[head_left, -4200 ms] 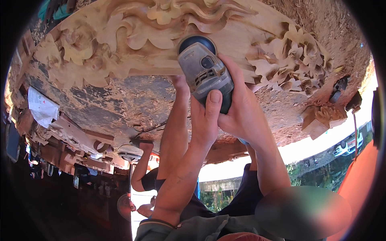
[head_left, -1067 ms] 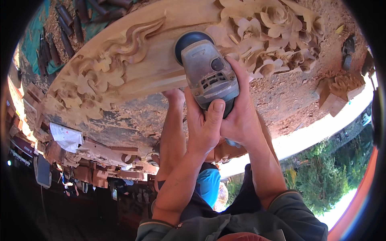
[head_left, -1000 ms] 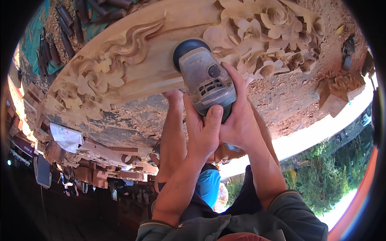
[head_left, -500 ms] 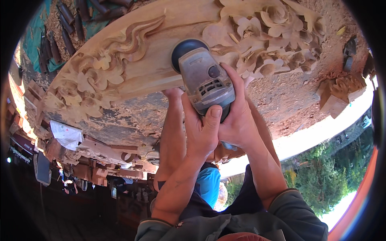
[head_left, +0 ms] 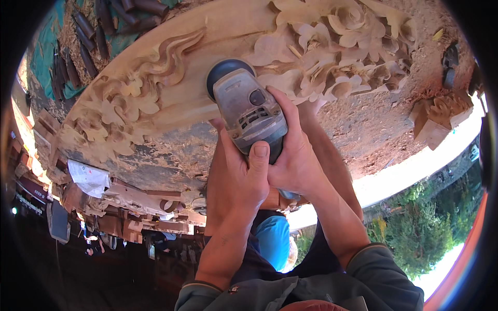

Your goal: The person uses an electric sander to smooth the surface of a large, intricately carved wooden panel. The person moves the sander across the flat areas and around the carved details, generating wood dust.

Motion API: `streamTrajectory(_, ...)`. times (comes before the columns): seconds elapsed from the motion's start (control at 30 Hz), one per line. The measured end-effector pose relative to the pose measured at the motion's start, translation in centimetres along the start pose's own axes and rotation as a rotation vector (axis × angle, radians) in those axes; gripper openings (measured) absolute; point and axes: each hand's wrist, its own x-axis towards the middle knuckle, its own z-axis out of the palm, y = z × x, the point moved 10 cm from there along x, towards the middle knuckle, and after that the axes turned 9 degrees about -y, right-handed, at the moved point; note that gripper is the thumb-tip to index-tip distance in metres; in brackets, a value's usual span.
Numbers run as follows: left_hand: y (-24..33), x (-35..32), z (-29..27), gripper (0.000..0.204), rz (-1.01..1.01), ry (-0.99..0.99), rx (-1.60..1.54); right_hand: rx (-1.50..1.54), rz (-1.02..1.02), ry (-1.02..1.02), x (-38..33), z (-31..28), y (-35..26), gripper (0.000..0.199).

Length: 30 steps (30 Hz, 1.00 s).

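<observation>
Both my hands hold a grey angle grinder [head_left: 251,111] with a round dark disc [head_left: 220,72] at its far end. The disc rests against, or just above, the smooth band of a curved, carved wooden panel [head_left: 179,101]; exact contact cannot be made out. My left hand [head_left: 241,179] wraps the near end of the body from the left, its thumb on top. From the other side my right hand [head_left: 300,161] closes round it, the index finger stretched along the casing. Carved flowers and leaves [head_left: 342,57] stand in relief right of the disc, and wavy scrolls [head_left: 171,59] to its left.
Several dark-handled carving tools [head_left: 85,36] lie on green cloth [head_left: 44,62] at far left. Wood dust and chips cover the work surface [head_left: 363,129]. A carved wooden block [head_left: 441,116] sits at right, and a white sheet [head_left: 89,178] at left. My bare legs [head_left: 332,150] are under my arms.
The grinder and both hands have shifted left and slightly nearer across the panel. My grip looks the same.
</observation>
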Motion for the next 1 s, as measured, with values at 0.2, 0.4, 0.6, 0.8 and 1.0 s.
streamTrajectory(0.2,-4.5,1.5,4.1,0.075,0.054,0.065,-0.504,-0.15,-0.107,0.117,-0.1,-3.0,-1.6,0.102)
streamTrajectory(0.4,-6.4,0.3,7.0,0.066,0.03,-0.005,-0.744,-0.103,0.02,0.112,-1.4,-3.7,0.4,0.108)
streamTrajectory(0.6,-4.4,-0.2,8.2,0.067,0.016,-0.025,-0.741,-0.153,0.014,0.119,-2.9,-5.2,-0.9,0.098)
streamTrajectory(0.8,-2.2,1.8,6.5,0.075,0.082,-0.016,-0.672,-0.156,-0.076,0.166,-0.7,-5.6,-1.3,0.102)
streamTrajectory(1.0,-3.5,0.7,8.2,0.074,0.031,-0.079,-0.705,-0.08,0.02,0.226,-3.3,-5.7,0.5,0.107)
